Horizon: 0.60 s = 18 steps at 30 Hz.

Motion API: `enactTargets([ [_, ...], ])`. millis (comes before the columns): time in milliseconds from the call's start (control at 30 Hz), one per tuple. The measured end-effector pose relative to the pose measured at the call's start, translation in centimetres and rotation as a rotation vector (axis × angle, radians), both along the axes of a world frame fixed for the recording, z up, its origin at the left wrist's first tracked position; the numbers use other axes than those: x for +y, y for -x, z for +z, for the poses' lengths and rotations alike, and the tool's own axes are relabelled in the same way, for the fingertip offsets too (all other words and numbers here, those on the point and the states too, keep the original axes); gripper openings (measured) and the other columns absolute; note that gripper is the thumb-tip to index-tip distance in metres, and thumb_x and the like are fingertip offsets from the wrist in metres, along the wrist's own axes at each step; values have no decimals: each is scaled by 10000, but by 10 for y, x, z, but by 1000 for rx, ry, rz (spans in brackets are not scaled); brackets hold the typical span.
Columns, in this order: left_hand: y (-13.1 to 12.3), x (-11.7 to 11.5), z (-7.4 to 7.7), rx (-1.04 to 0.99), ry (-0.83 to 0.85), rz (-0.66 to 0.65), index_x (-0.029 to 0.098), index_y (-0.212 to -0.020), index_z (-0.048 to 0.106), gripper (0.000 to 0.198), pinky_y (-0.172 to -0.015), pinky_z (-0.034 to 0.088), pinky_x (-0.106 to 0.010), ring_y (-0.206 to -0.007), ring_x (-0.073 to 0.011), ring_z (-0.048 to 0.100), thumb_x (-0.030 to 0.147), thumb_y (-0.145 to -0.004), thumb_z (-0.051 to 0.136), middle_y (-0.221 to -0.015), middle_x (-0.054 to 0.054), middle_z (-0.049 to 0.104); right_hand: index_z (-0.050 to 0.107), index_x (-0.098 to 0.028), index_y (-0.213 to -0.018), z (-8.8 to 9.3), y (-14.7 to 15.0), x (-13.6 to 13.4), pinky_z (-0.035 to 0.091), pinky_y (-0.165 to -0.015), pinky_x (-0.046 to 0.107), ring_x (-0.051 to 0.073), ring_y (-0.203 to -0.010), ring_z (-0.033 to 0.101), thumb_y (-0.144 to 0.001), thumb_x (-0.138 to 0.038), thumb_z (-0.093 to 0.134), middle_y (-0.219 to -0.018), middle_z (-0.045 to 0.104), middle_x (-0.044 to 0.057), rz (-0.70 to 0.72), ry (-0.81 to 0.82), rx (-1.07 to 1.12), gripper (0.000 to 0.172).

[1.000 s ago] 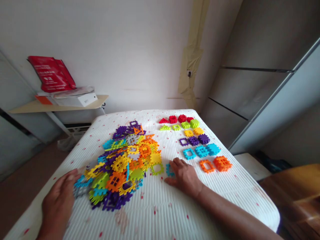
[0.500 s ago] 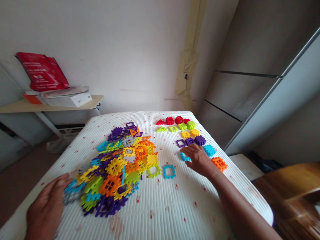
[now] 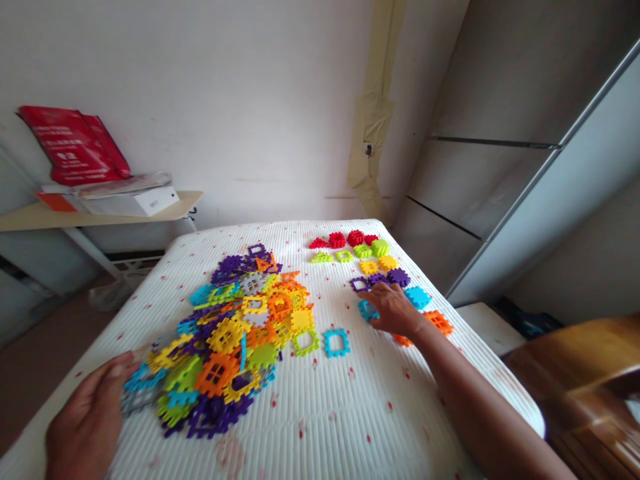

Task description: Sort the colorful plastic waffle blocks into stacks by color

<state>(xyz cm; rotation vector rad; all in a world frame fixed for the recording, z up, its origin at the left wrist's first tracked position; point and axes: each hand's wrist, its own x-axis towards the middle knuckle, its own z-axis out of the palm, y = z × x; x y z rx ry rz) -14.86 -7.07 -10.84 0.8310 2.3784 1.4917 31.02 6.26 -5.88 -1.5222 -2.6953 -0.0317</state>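
Observation:
My right hand point(image 3: 395, 308) reaches over the sorted pieces on the right, fingers stretched and thumb apart. A blue toothed plastic piece point(image 3: 368, 311) lies flat by its fingertips; the palm hides what is beneath. Under the wrist, an orange toothed piece point(image 3: 403, 340) is partly covered. My left hand point(image 3: 89, 415) rests at the near left edge of a mixed heap of toothed building pieces point(image 3: 223, 337), its fingers extended beside blue and grey pieces. On the bed surface, a blue square frame point(image 3: 337, 343) and a lime frame point(image 3: 306, 343) sit right of the heap.
Red point(image 3: 337, 240), lime point(image 3: 363, 251), yellow point(image 3: 387, 263) and purple pieces point(image 3: 399, 277) form rows by colour at the far right of the white quilted bed point(image 3: 320, 413). A shelf point(image 3: 187, 203) stands at left, a wooden chair point(image 3: 580, 360) at right.
My right hand has shifted slightly, with its wrist raised, showing more of the blue piece and an orange piece below. My left hand stays beside the heap. The view has shifted slightly.

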Motion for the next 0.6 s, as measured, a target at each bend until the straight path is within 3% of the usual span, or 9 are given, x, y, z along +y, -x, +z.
enactTargets([
  [167,-8,-1,9,14,38,17,210,-1089,651,499,-1035,367,-454,-1130,-301,563,536,-749,487,-1071,-57,691,556,-217,-1255,2,1,2,325,-885,424,286,-1056,493,-688,-237,603,-1130,610,115,-10,27,8,570],
  [367,-22,-3,26,2,60,8,194,-1056,653,491,-1023,386,-437,-1094,-294,585,516,-734,472,-1086,-69,686,560,-208,-1228,10,7,-12,342,-895,438,287,-1097,483,-721,-255,631,-1212,589,109,52,-29,96,514],
  [467,-23,-4,28,6,68,-2,184,-1056,647,497,-1023,388,-423,-1091,-289,588,514,-730,470,-1106,-74,679,576,-191,-1186,9,22,-28,387,-884,402,253,-1047,531,-772,-291,635,-1160,620,101,146,-43,218,430],
  [600,-18,-4,22,28,62,-7,181,-1081,648,503,-1021,391,-419,-1094,-288,584,504,-735,476,-1095,-73,680,608,-183,-1109,3,51,-47,458,-791,318,212,-946,588,-774,-329,665,-1076,653,79,232,80,235,370],
])
